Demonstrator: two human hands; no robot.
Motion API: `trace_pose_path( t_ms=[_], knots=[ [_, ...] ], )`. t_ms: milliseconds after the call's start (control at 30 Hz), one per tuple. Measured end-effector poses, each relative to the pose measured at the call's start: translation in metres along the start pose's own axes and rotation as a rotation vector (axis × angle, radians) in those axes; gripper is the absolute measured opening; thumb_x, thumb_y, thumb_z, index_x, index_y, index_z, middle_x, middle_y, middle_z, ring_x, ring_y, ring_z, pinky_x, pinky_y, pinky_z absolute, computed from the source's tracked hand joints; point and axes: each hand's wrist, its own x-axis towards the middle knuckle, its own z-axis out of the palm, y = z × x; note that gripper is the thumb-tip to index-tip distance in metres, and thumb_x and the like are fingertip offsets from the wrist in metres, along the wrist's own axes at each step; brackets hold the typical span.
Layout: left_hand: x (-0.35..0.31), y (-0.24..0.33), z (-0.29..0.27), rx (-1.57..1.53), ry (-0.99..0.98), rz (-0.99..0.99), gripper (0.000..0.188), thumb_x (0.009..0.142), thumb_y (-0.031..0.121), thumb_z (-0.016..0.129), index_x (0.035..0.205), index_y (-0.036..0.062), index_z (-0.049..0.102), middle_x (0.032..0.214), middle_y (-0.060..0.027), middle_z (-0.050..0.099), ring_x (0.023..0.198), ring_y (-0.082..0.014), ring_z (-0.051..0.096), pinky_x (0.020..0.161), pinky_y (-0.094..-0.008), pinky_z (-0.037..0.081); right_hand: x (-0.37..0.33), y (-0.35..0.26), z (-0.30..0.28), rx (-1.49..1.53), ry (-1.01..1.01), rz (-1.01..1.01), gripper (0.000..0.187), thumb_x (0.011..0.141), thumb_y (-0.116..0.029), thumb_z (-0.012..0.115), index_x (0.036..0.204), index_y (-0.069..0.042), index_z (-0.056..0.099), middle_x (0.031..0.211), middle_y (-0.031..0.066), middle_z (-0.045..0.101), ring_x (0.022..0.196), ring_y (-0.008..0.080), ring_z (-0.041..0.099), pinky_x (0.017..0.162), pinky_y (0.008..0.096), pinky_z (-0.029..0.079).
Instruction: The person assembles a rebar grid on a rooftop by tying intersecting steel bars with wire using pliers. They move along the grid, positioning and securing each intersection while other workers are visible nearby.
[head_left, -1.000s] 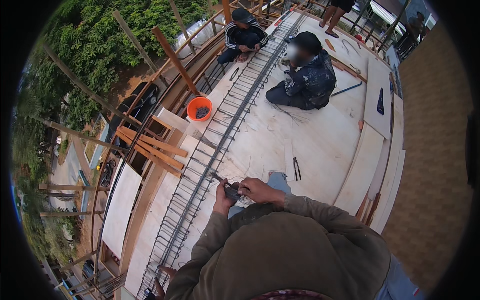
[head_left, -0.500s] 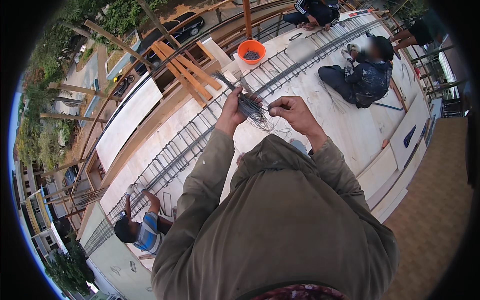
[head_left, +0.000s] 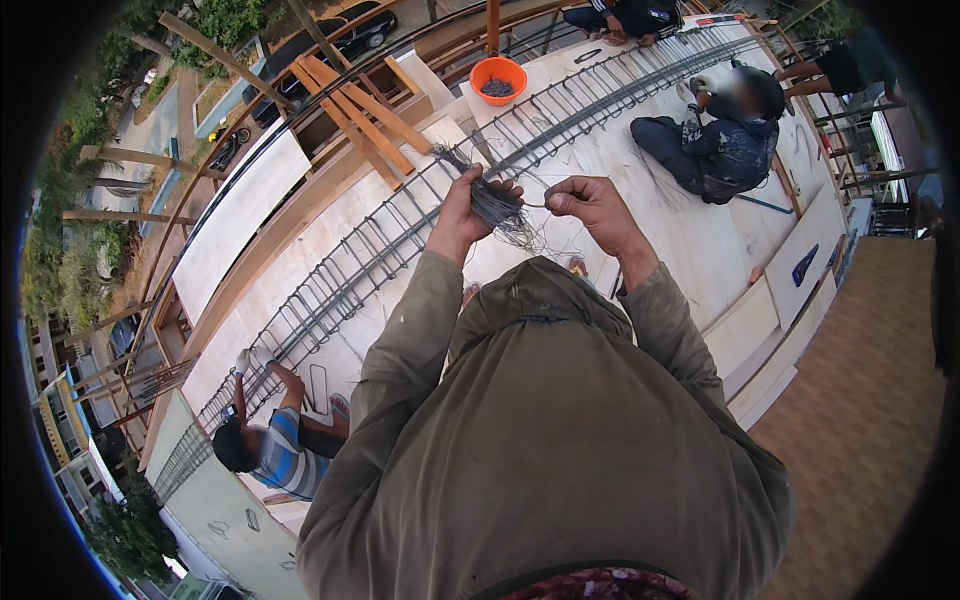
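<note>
In front of my chest, my left hand [head_left: 464, 217] is closed around a thick bundle of thin tie wire [head_left: 495, 205]. One end of the bundle fans out up and left past the thumb, while the other end spreads in a loose tangle to the right. My right hand [head_left: 595, 208] pinches between thumb and fingertips a thin strand that stretches across from the bundle. Beyond my hands runs a long rebar cage [head_left: 385, 240] with many stirrups, lying diagonally over pale plywood sheets [head_left: 560, 245].
An orange basin [head_left: 498, 80] holding small dark pieces stands beyond the cage. Orange-brown planks [head_left: 365, 125] lean at the deck's far edge. One co-worker [head_left: 275, 455] bends over the cage at left; another [head_left: 725, 150] sits at right. A third person [head_left: 630, 18] crouches at the back.
My right hand has shifted slightly right, away from the bundle, and a strand now shows stretched between the hands. The whole view has also shifted a little.
</note>
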Motion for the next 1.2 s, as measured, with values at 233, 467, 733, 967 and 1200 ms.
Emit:
trace_pose_path(
  t_ms=[233, 467, 733, 967, 1200],
  knots=[
    [0.005, -0.021, -0.020, -0.140, -0.054, -0.066, 0.052, 0.102, 0.038, 0.048, 0.121, -0.0104, 0.045, 0.112, -0.0292, 0.061, 0.107, -0.0450, 0.063, 0.095, -0.0553, 0.051, -0.013, 0.000, 0.009, 0.020, 0.043, 0.040, 0.023, 0.094, -0.018, 0.070, 0.103, 0.003, 0.069, 0.094, 0.0064, 0.070, 0.086, 0.0138, 0.065, 0.083, 0.0301, 0.053],
    [0.005, -0.036, -0.029, -0.196, -0.092, -0.096, 0.044, 0.102, 0.040, 0.051, 0.106, -0.0031, 0.047, 0.103, -0.0255, 0.063, 0.101, -0.0462, 0.064, 0.092, -0.0585, 0.052, -0.020, -0.003, 0.017, -0.198, 0.044, -0.018, 0.018, 0.094, -0.014, 0.070, 0.099, 0.003, 0.068, 0.089, 0.0046, 0.070, 0.082, 0.0115, 0.064, 0.078, 0.0276, 0.053],
    [-0.002, -0.037, -0.024, -0.151, -0.071, -0.025, 0.046, 0.101, 0.041, 0.050, 0.089, -0.0031, 0.057, 0.101, -0.0231, 0.064, 0.096, -0.0400, 0.066, 0.088, -0.0547, 0.054, -0.038, -0.033, 0.047, -0.533, -0.046, -0.157, 0.013, 0.093, -0.010, 0.069, 0.097, 0.003, 0.069, 0.085, 0.0029, 0.069, 0.080, 0.0089, 0.062, 0.072, 0.0271, 0.051],
    [-0.006, -0.030, -0.030, -0.191, -0.032, 0.075, 0.037, 0.100, 0.035, 0.050, 0.091, -0.0004, 0.058, 0.094, -0.0200, 0.066, 0.090, -0.0370, 0.067, 0.085, -0.0527, 0.055, -0.041, -0.026, 0.027, -0.311, -0.049, -0.042, 0.013, 0.093, -0.007, 0.066, 0.098, 0.005, 0.069, 0.087, 0.0056, 0.069, 0.083, 0.0117, 0.065, 0.078, 0.0281, 0.054],
    [-0.016, -0.026, -0.029, -0.112, -0.074, 0.228, 0.041, 0.099, 0.033, 0.054, 0.106, -0.0068, 0.057, 0.097, -0.0200, 0.066, 0.092, -0.0344, 0.065, 0.087, -0.0485, 0.055, -0.045, -0.023, 0.022, -0.064, -0.092, 0.010, 0.017, 0.094, -0.012, 0.068, 0.099, 0.004, 0.067, 0.093, 0.0077, 0.069, 0.085, 0.0148, 0.068, 0.079, 0.0293, 0.056]
  ],
)
